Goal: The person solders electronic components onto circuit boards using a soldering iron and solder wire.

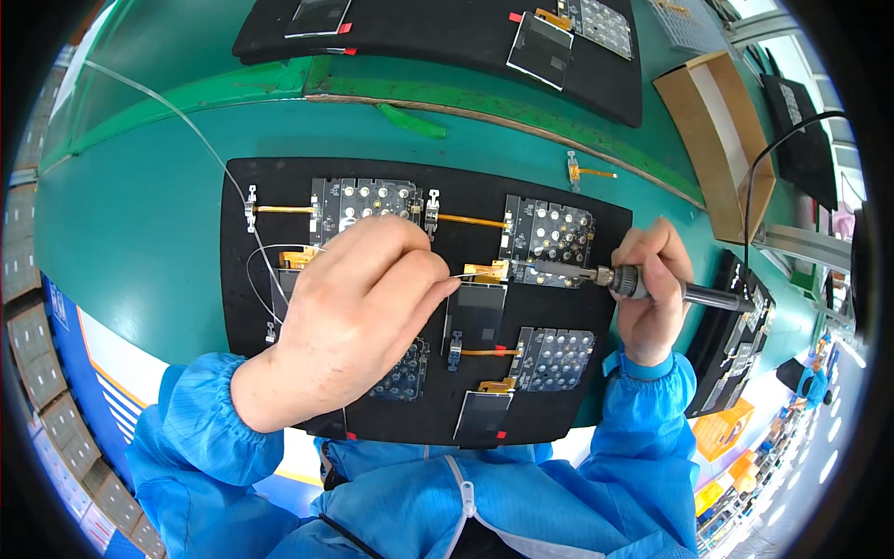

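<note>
My left hand (pixel 363 307) is closed in a pinch on a thin pale solder wire (pixel 188 121), whose end pokes out past the fingertips. My right hand (pixel 652 289) grips a soldering iron (pixel 717 297) lying nearly level, its tip pointing left. Tip and wire end come close together at the orange flex cable (pixel 486 271) on the lower left edge of a circuit board (pixel 563 233) with round silver pads. Whether they touch is too small to tell. A dark display panel (pixel 477 317) hangs below that cable. My left hand partly covers the boards on the left.
A black foam mat (pixel 270 177) carries these and other boards, including one at lower right (pixel 554 361). Beyond a green ledge (pixel 400 98) lies another black mat (pixel 419 42). An open cardboard box (pixel 712 140) and the iron's black cord (pixel 752 177) are at right.
</note>
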`<action>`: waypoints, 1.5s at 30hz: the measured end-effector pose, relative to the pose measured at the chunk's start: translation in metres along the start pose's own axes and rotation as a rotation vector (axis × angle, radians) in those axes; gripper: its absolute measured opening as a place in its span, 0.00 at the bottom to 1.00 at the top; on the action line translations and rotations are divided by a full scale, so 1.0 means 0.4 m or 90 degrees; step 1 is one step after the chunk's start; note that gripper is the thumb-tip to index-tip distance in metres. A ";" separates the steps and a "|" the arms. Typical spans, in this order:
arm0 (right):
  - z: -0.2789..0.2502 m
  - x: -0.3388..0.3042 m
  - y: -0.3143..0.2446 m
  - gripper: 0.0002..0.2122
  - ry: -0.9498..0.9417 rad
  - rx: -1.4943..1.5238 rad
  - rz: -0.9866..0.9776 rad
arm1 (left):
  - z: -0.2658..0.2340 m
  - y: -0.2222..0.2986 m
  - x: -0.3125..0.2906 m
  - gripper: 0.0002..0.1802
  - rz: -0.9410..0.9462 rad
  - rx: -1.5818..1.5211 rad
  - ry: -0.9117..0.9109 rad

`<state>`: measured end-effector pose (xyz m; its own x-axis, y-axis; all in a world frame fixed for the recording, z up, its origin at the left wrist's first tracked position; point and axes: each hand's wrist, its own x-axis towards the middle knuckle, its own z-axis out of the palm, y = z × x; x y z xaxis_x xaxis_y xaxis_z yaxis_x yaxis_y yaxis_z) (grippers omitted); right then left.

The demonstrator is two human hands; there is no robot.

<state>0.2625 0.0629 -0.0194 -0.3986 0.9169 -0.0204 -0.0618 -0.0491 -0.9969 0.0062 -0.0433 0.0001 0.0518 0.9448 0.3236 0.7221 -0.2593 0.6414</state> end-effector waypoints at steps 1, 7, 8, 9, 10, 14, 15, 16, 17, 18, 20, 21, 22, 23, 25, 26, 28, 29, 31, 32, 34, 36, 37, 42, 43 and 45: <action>0.002 0.003 0.000 0.13 -0.008 0.009 0.012 | 0.004 -0.002 0.002 0.12 0.012 0.002 0.004; 0.006 0.005 0.004 0.15 0.004 -0.057 -0.011 | 0.004 -0.005 0.007 0.12 0.018 0.012 0.011; 0.005 0.004 0.006 0.14 -0.004 -0.035 -0.007 | 0.004 -0.006 0.006 0.12 0.014 0.008 0.008; 0.004 0.003 0.005 0.13 -0.007 -0.019 0.007 | 0.004 -0.007 0.007 0.12 0.013 0.008 0.005; 0.002 0.001 0.003 0.12 -0.012 0.010 0.013 | 0.003 -0.008 0.007 0.11 0.011 0.008 0.002; 0.005 0.002 0.007 0.12 -0.025 -0.032 -0.007 | 0.003 -0.009 0.006 0.11 0.014 0.013 -0.007; 0.005 0.001 0.006 0.12 -0.028 -0.037 -0.005 | 0.005 -0.008 0.006 0.11 0.011 0.010 -0.009; 0.006 0.001 0.004 0.12 -0.029 -0.033 -0.003 | 0.006 -0.008 0.007 0.11 0.008 0.008 -0.011; 0.008 0.001 0.005 0.12 -0.029 -0.043 -0.007 | 0.008 -0.008 0.008 0.11 0.012 0.011 -0.017; 0.010 0.002 0.004 0.12 -0.027 -0.043 -0.011 | 0.009 -0.008 0.009 0.11 0.016 0.015 -0.022; 0.013 0.003 0.004 0.12 -0.026 -0.055 -0.017 | 0.012 -0.008 0.012 0.11 0.023 0.019 -0.029; 0.014 0.003 0.003 0.13 -0.028 -0.067 -0.020 | 0.014 -0.008 0.014 0.11 0.026 0.020 -0.031; 0.014 0.003 0.002 0.13 -0.030 -0.078 -0.022 | 0.016 -0.008 0.015 0.11 0.029 0.019 -0.031; 0.014 0.004 0.002 0.13 -0.033 -0.079 -0.021 | 0.019 -0.008 0.017 0.11 0.034 0.025 -0.034; 0.013 0.004 0.000 0.13 -0.038 -0.071 -0.022 | 0.026 -0.007 0.021 0.11 0.036 0.028 -0.041; 0.013 0.004 0.000 0.13 -0.039 -0.079 -0.017 | 0.030 -0.006 0.022 0.11 0.042 0.033 -0.042; 0.013 0.003 -0.001 0.13 -0.035 -0.076 -0.019 | 0.038 -0.005 0.025 0.10 0.045 0.034 -0.046; 0.012 0.002 -0.001 0.13 -0.039 -0.079 -0.013 | 0.041 -0.007 0.027 0.10 0.047 0.034 -0.047; 0.012 0.002 0.001 0.13 -0.037 -0.065 -0.015 | 0.046 -0.008 0.031 0.11 0.050 0.033 -0.045; 0.013 0.002 0.002 0.13 -0.036 -0.064 -0.019 | 0.048 -0.007 0.031 0.11 0.047 0.029 -0.047; 0.014 0.005 0.007 0.12 -0.024 -0.044 -0.040 | 0.052 -0.002 0.031 0.11 0.037 0.024 -0.045; 0.013 0.005 0.004 0.12 -0.045 -0.044 -0.028 | 0.051 -0.003 0.032 0.11 0.041 0.021 -0.050; 0.012 0.005 0.002 0.12 -0.051 -0.034 -0.029 | 0.051 -0.003 0.032 0.10 0.040 0.020 -0.053; 0.012 0.003 -0.001 0.12 -0.047 -0.047 -0.021 | 0.054 -0.003 0.034 0.11 0.049 0.003 -0.057; 0.012 0.003 -0.001 0.12 -0.043 -0.036 -0.020 | 0.055 -0.004 0.035 0.11 0.053 0.004 -0.059; 0.012 0.003 0.001 0.11 -0.051 -0.051 -0.022 | 0.055 0.000 0.036 0.12 0.036 -0.009 -0.065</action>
<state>0.2576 0.0622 -0.0193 -0.4701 0.8825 0.0163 -0.0041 0.0162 -0.9999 0.0221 -0.0254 -0.0106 0.1627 0.9436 0.2884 0.7064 -0.3155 0.6336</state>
